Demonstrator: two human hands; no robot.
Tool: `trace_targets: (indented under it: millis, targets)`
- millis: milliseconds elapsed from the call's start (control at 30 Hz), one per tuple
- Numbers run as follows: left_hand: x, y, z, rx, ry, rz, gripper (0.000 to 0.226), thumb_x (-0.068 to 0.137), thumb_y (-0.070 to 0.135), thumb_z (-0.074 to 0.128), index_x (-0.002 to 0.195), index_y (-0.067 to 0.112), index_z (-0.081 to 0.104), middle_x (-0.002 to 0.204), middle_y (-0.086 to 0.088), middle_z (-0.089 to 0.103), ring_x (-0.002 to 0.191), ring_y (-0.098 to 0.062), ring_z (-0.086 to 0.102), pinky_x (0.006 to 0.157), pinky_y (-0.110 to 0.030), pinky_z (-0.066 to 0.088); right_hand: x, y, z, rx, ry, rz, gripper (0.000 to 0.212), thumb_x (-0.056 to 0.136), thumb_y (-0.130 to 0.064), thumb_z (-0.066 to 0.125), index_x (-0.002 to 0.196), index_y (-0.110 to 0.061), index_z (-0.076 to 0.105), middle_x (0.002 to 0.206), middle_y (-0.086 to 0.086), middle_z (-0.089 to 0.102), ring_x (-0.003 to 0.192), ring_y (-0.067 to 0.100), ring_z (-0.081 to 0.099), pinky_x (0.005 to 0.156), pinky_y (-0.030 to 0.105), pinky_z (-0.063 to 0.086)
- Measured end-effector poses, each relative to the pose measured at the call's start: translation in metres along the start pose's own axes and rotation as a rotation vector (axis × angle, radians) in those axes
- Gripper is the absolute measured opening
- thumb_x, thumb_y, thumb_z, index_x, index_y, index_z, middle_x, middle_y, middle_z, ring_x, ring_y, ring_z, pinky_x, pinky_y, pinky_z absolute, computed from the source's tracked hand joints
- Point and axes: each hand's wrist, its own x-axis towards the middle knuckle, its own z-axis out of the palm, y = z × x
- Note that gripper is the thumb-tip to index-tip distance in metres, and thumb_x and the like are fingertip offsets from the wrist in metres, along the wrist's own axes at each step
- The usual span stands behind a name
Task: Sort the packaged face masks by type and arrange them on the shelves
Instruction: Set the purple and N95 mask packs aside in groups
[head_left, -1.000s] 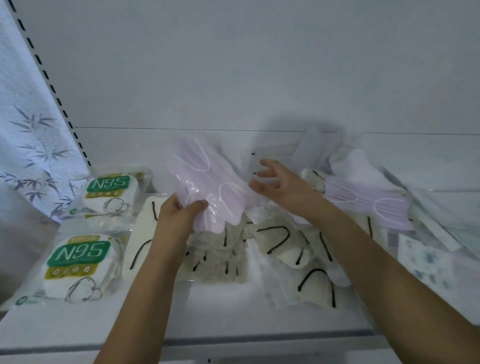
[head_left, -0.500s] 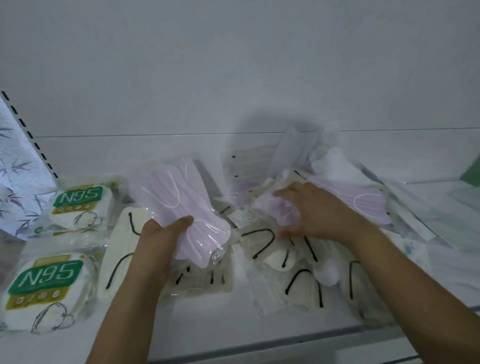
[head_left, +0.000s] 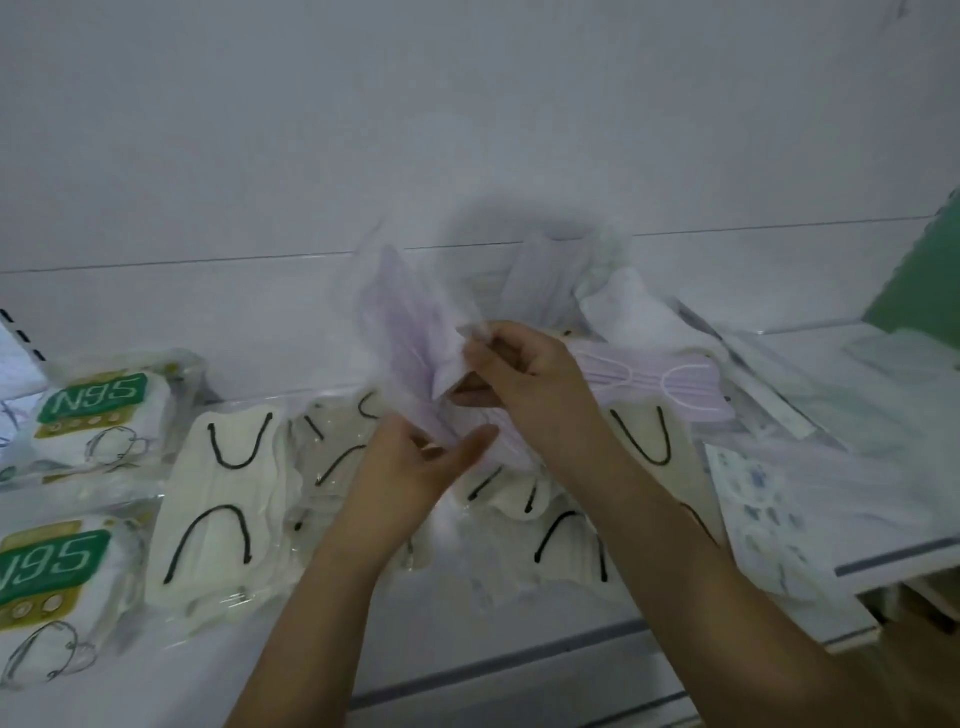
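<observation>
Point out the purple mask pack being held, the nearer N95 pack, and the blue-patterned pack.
purple mask pack (head_left: 410, 332), head view, upper half.
nearer N95 pack (head_left: 49, 564), head view, green label.
blue-patterned pack (head_left: 763, 499), head view, printed face.

Lilac mask pack upright above cream packs; N95 packs left

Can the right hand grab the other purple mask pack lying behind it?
Probably yes. The purple pack lies on top of the pile just beside the right hand, nothing covering it. But that hand is busy pinching the pack held up with the left hand.
</observation>
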Motion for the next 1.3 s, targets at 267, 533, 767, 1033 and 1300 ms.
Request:
trace_targets:
  millis: [267,533,767,1033,1300]
  targets:
    - [0.014,-0.026,-0.011,-0.338,0.51,-0.321,0.003,0.091,0.014,0.066,0.09,0.013,0.069,0.073,0.003,0.07,0.068,-0.017,0.068,0.064,-0.028,0.052,0.014,0.054,-0.155,-1.341,0.177,0.011,0.062,0.093,-0.041,0.057,0.147,-0.016,0.042,0.144,0.011,0.051,0.13,0.032,0.048,0.109,0.041,0.034]
    - [0.027,-0.013,-0.027,-0.412,0.679,-0.179,0.029,0.087,0.008,0.065,0.117,0.009,0.066,0.092,0.009,0.073,0.075,-0.005,0.068,0.068,-0.026,0.053,0.03,0.034,-0.19,-1.291,0.6,-0.226,0.033,0.085,-0.046,0.055,0.078,-0.018,0.07,0.086,0.013,0.069,0.079,0.033,0.059,0.064,0.032,0.036]
    - [0.02,-0.014,-0.034,-0.371,0.65,-0.187,0.008,0.091,0.013,0.068,0.094,0.021,0.07,0.09,0.007,0.075,0.087,-0.016,0.071,0.091,-0.042,0.055,0.026,-0.031,-0.104,-0.428,0.524,-0.406,0.019,0.093,-0.034,0.064,0.087,-0.019,0.054,0.064,-0.015,0.05,0.058,-0.004,0.044,0.059,0.014,0.036]
    - [-0.002,0.007,-0.039,-0.383,0.321,-0.158,0.028,0.084,0.052,0.069,0.099,0.031,0.079,0.111,0.001,0.077,0.111,-0.021,0.07,0.103,-0.046,0.05,0.016,0.024,0.02,-0.43,0.009,-0.138,0.028,0.077,-0.042,0.079,0.086,-0.026,0.057,0.088,-0.018,0.059,0.077,-0.008,0.054,0.069,0.006,0.038]
    - [-0.013,-0.017,-0.049,-0.367,0.416,-0.273,0.048,0.08,0.009,0.076,0.127,0.009,0.064,0.114,-0.008,0.075,0.106,-0.028,0.072,0.087,-0.039,0.058,-0.019,0.037,-0.006,-0.844,-0.056,-0.135,0.096,0.077,-0.079,0.048,0.153,-0.035,0.009,0.154,-0.001,0.032,0.139,0.021,0.036,0.115,0.046,0.03]
